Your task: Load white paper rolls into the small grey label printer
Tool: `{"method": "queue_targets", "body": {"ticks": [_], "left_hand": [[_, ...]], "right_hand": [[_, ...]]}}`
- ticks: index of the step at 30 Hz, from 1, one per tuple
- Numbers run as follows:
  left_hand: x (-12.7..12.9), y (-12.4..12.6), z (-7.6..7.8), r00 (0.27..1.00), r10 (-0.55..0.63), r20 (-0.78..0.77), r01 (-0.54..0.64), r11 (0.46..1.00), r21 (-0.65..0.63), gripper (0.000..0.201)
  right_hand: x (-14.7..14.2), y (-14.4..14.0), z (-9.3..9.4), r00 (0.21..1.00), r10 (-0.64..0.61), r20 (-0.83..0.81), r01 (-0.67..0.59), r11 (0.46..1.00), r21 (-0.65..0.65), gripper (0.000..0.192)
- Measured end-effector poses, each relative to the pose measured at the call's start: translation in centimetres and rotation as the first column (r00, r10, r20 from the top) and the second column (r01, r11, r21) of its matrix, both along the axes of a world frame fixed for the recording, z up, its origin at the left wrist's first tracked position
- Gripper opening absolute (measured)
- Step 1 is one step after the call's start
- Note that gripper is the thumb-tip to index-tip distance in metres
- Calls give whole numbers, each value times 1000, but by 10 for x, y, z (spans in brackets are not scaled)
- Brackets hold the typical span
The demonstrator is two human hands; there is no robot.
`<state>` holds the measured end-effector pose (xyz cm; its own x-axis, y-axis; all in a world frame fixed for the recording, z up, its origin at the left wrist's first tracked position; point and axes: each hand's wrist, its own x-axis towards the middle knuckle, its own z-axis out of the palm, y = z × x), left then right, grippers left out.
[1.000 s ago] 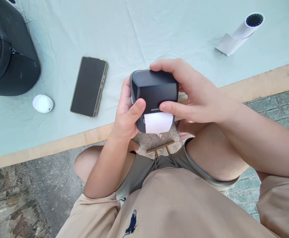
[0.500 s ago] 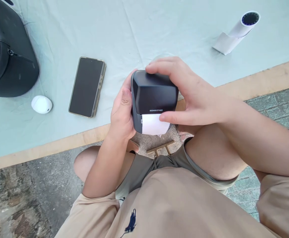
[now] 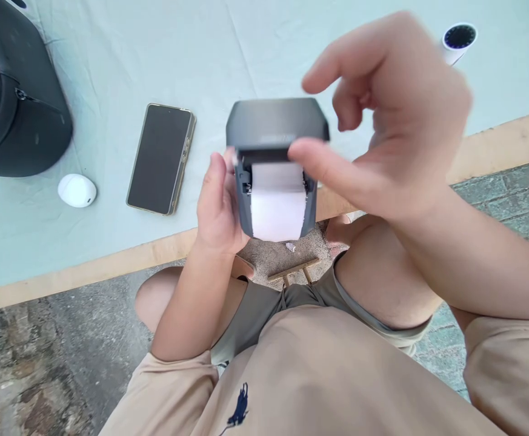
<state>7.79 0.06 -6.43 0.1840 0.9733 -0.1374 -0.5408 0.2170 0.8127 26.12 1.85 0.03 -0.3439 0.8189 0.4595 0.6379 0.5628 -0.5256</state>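
A dark label printer [image 3: 312, 212] sits in my left hand [image 3: 219, 209], which grips it from the left side and below. Its black lid [image 3: 277, 124] is tilted up. White label paper [image 3: 279, 212] shows inside and runs over the printer's near edge. My right hand [image 3: 395, 121] is on the right of the printer, its thumb and forefinger spread apart and the other fingers loosely bent. The thumb tip overlaps the lid's lower right edge; whether it touches cannot be made out. Motion blurs the lid and the right hand.
On the cloth-covered table [image 3: 155, 54] a smartphone [image 3: 159, 158] lies left of the printer. Farther left are a white rounded case [image 3: 77, 190] and a black zippered bag [image 3: 19, 97]. A white roll [image 3: 459, 39] is partly hidden behind my right hand. The wooden table edge [image 3: 155, 251] runs in front.
The printer's lid has swung up, uncovering the paper inside. My right hand has come off the lid's top and risen up and right, its fingers parting. The left hand still holds the printer.
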Motion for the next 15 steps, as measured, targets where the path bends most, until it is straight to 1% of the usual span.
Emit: {"method": "queue_targets", "body": {"ticks": [2,3,4,5,6,7,8,9,11,12,13,15], "left_hand": [[-1,0,-1,997,-74,-26,75,996,45,33],[-1,-1,-2,995,-96,-41,98,994,52,36],[-2,-1,-2,994,-99,-51,102,993,55,39],[-2,-1,-2,994,-93,-51,95,994,49,39],[-2,-1,-2,995,-86,-42,87,995,39,37],[-2,-1,-2,996,-83,-25,84,996,34,37],[-2,-1,-3,997,-81,-12,81,996,30,36],[-3,-1,-3,997,-82,-5,82,996,26,37],[-3,-2,-3,995,-98,-3,98,995,27,38],[-4,-3,-3,994,-109,-3,109,993,34,39],[-4,-3,-3,993,-120,-1,120,992,46,40],[-5,-4,-3,991,-133,4,132,989,66,41]], "right_hand": [[-3,-2,7,984,-176,-29,173,982,-73,43],[-5,-1,10,969,-239,-59,231,966,-120,44],[-6,0,12,954,-281,-102,262,951,-165,44],[-7,2,12,942,-297,-154,266,944,-196,43],[-8,4,12,935,-293,-199,252,945,-207,41],[-8,6,11,945,-260,-199,221,955,-199,38],[-9,8,9,966,-210,-152,181,966,-184,34],[-10,9,7,986,-150,-69,136,976,-169,30],[-13,9,4,989,-57,136,79,984,-161,26],[-15,7,3,968,-48,247,96,978,-186,25],[-17,5,3,936,-61,346,142,966,-215,26],[-22,1,6,853,-105,511,267,930,-254,32]]}}
